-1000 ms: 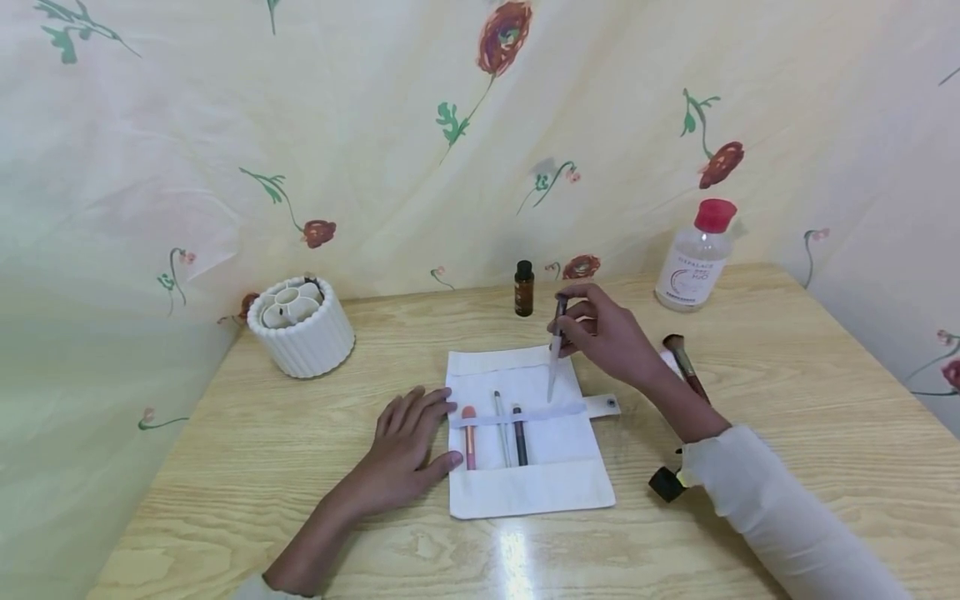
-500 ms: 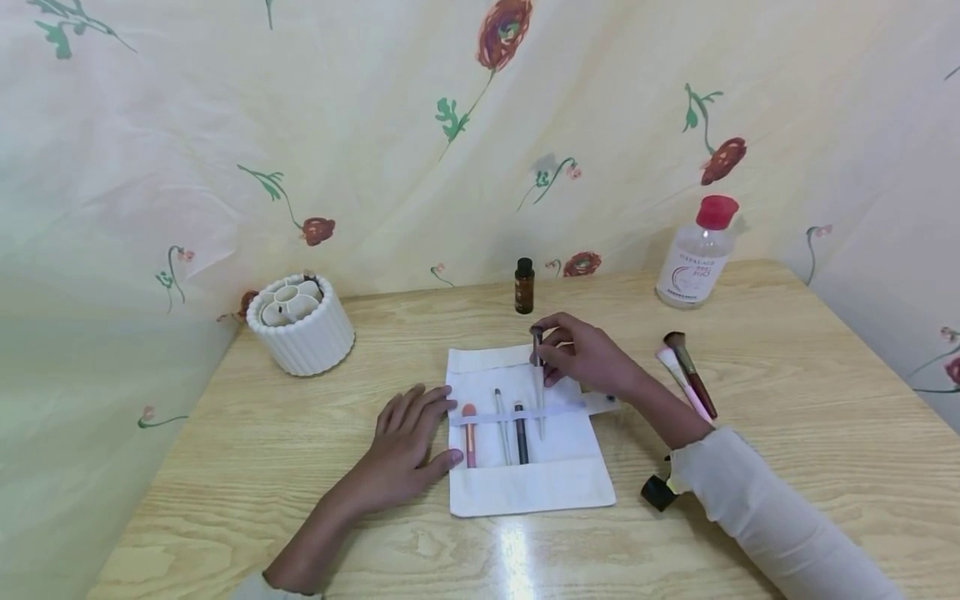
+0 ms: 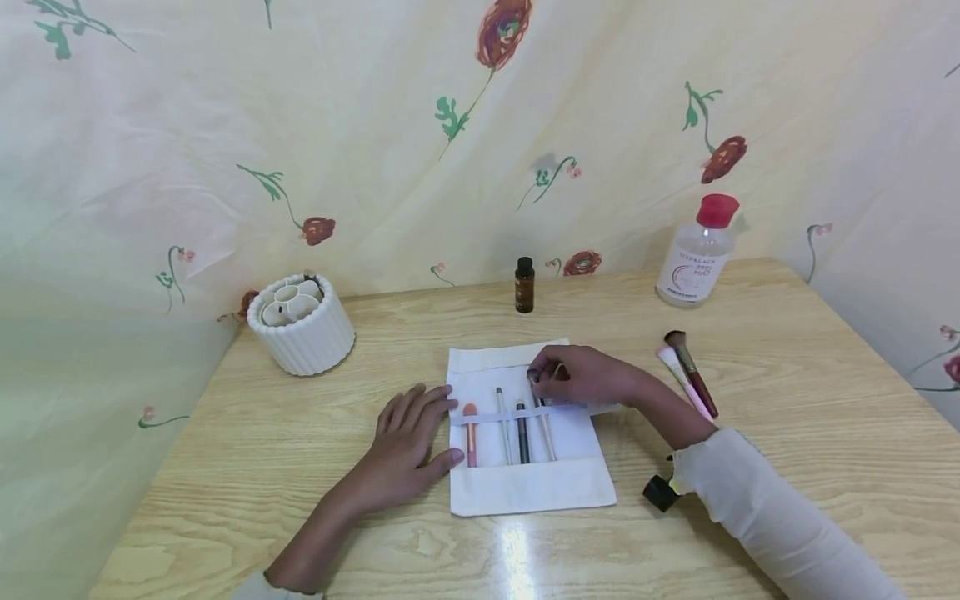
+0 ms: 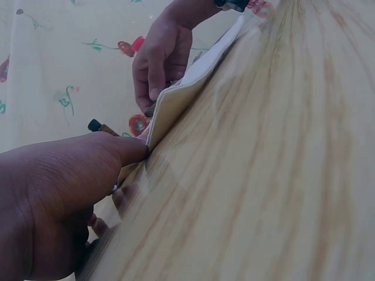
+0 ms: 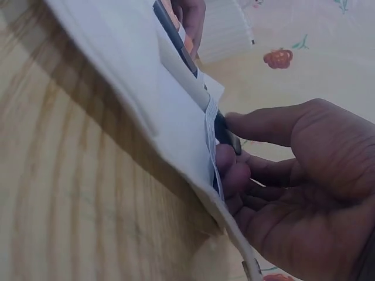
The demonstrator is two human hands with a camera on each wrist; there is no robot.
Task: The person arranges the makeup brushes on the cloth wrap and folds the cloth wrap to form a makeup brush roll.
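A white cloth brush roll (image 3: 536, 492) lies unfolded on the table, an elastic band (image 3: 491, 418) running across its middle. My right hand (image 3: 585, 375) pinches a makeup brush (image 3: 548, 437) near its dark end; its pale handle passes under the band. In the right wrist view, thumb and fingers of the right hand (image 5: 293, 170) are at the dark part, just beyond the elastic. Left of it, a dark brush (image 3: 522, 437), a thin pale brush (image 3: 504, 433) and an orange-pink brush (image 3: 471, 437) sit under the band. My left hand (image 3: 408, 442) rests flat at the roll's left edge.
Two brushes (image 3: 693, 379) lie right of the roll. A black-capped item (image 3: 660, 493) is partly hidden by the right sleeve. Behind stand a small brown bottle (image 3: 524, 287) and a red-capped clear bottle (image 3: 693, 258). A white ribbed holder (image 3: 303, 337) stands at left.
My right hand has moved left and down, bringing the brush from above the roll to under the elastic band, beside the dark brush. The left hand has stayed in place.
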